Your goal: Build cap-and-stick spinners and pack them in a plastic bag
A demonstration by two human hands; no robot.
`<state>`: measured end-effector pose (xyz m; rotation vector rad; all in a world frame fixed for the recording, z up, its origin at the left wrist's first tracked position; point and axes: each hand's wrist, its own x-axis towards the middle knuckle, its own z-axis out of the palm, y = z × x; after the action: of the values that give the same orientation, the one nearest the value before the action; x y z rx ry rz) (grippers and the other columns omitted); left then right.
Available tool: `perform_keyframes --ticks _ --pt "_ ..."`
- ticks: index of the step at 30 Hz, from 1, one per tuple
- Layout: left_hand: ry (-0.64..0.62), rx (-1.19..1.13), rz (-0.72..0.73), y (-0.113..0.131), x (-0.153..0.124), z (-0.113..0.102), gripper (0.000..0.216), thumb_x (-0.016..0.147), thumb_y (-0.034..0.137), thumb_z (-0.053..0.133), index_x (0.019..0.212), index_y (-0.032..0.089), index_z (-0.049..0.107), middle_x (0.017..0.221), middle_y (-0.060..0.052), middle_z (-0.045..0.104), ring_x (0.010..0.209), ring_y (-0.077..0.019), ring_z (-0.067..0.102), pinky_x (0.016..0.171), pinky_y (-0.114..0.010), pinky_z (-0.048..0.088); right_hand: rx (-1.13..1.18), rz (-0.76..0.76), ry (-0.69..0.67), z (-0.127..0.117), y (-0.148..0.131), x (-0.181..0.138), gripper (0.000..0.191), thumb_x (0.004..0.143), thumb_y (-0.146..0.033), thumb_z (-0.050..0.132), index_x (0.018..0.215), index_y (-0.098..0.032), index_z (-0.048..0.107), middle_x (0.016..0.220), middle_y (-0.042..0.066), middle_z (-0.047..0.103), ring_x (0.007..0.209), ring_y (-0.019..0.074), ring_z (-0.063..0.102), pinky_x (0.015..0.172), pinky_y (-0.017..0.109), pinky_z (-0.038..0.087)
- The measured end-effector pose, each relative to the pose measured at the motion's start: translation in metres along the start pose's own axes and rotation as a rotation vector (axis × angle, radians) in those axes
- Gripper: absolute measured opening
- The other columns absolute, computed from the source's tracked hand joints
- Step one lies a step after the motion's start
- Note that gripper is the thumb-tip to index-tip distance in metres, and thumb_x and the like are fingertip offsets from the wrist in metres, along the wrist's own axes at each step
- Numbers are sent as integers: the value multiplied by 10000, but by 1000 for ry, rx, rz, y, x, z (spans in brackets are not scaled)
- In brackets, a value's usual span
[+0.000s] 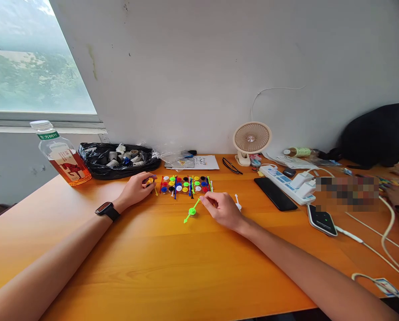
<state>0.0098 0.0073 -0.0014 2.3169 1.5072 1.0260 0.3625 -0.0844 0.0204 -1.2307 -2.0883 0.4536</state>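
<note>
Table (pixel 146 272), one: wood-toned; all pieces are set out upon it.

Array of coloured discs and sticks (pixel 185 189), one: laid near the table's far side, discs ranged in rows and divided by thin sticks. The arrangement is judged well advanced — most pieces are gathered here, while a green piece (pixel 192 211), a white piece (pixel 238 206) and a yellow piece (pixel 150 181) are placed outside it and seem left to be dealt with.

Right hand (pixel 225 211), one: grip narrowed, thumb and index finger brought together, the stick of the green piece apparently pinched at its far end.

Left hand (pixel 137 191), one: fingers curled over the yellow piece, just left of the array; whether it is pinched or merely touched cannot be told.

Green piece: disc positioned just left of the right grip and nearer the viewer than the array, its arrow-tipped stick slanted across it — lower end left free.

White piece: partly hidden behind the right hand, outside its grip.
</note>
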Motion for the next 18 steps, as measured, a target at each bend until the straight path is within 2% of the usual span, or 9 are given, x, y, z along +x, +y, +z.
perform_keyframes --ticks 3,5,7,9,12,15,18 --pt "79 86 -48 -3 0 -2 394 975 496 540 1083 179 748 904 -66 701 797 -213 617 693 -291 454 15 -114 1 -2 -4 -1 254 1045 -380 562 931 -207 708 851 22 710 730 164 596 680 293 428" --pt "92 153 -121 -5 0 -3 420 992 524 507 1065 182 740 887 -65 707 783 -220 618 681 -300 429 20 -269 -46 -4 -6 -2 190 1037 -316 579 1118 -217 719 1107 65 743 995 208 658 894 334 491" --pt "64 207 -196 -5 0 -3 434 997 542 495 1070 187 734 889 -66 718 786 -230 628 665 -304 406 -18 -410 -132 -5 -9 -5 286 1033 -286 590 1300 -237 679 1312 89 700 1229 246 599 1087 401 440" --pt "15 231 -238 -2 -1 -3 442 1000 554 489 1100 197 729 906 -68 733 802 -239 645 654 -305 392 -86 -484 -221 -4 -12 -8 390 1034 -281 595 1422 -249 614 1418 95 654 1322 268 534 1146 444 397" --pt "-42 224 -216 3 -2 -2 446 1013 561 471 1127 206 715 917 -65 748 809 -241 661 652 -304 393 -167 -499 -302 -3 -13 -10 369 1043 -236 559 1409 -226 606 1346 99 684 1260 265 552 1097 439 405" --pt "-59 222 -144 6 -2 -1 448 1036 557 430 1110 200 690 895 -65 742 813 -246 665 666 -312 405 -218 -467 -312 -5 -12 -8 231 998 -133 527 1172 -189 669 1119 87 714 1027 223 601 964 378 427" --pt "-80 230 -98 7 -3 -1 442 1057 539 392 1106 204 677 967 -80 756 887 -262 689 706 -321 430 -278 -436 -359 -14 -8 -3 145 861 -74 570 933 -191 618 927 49 659 830 191 549 799 321 398"
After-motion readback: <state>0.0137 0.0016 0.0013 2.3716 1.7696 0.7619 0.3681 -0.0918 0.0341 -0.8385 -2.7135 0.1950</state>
